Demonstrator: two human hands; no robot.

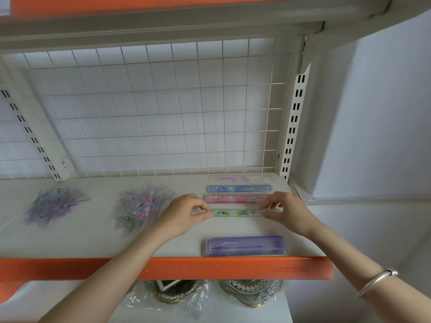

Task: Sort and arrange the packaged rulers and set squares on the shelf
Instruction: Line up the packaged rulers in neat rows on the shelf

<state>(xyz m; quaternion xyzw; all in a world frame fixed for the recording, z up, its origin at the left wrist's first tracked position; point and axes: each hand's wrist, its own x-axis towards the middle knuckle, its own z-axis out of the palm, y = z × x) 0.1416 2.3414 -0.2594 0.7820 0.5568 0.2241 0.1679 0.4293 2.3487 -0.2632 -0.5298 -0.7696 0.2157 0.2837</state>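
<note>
Both hands, left hand (186, 212) and right hand (285, 212), pinch the ends of a green ruler (236, 212) lying flat on the shelf (93, 238), right of centre, just below the pink ruler (235, 198).

White wire grid panel (149, 108) upright along the back edge of the shelf (70, 238), flanked by a cream left slotted upright (30, 134) and a right slotted upright (294, 117) at the back right corner. Overhead, grey underside of an upper shelf board (163, 26) with an orange front strip (116, 3). Pale wall (384, 136) off to the right. Below the front edge, on a lower white surface (256, 313), a left gold-rimmed dish (172, 292) and a right gold-rimmed dish (250, 292), side by side in clear plastic wrap, tops hidden.
</note>
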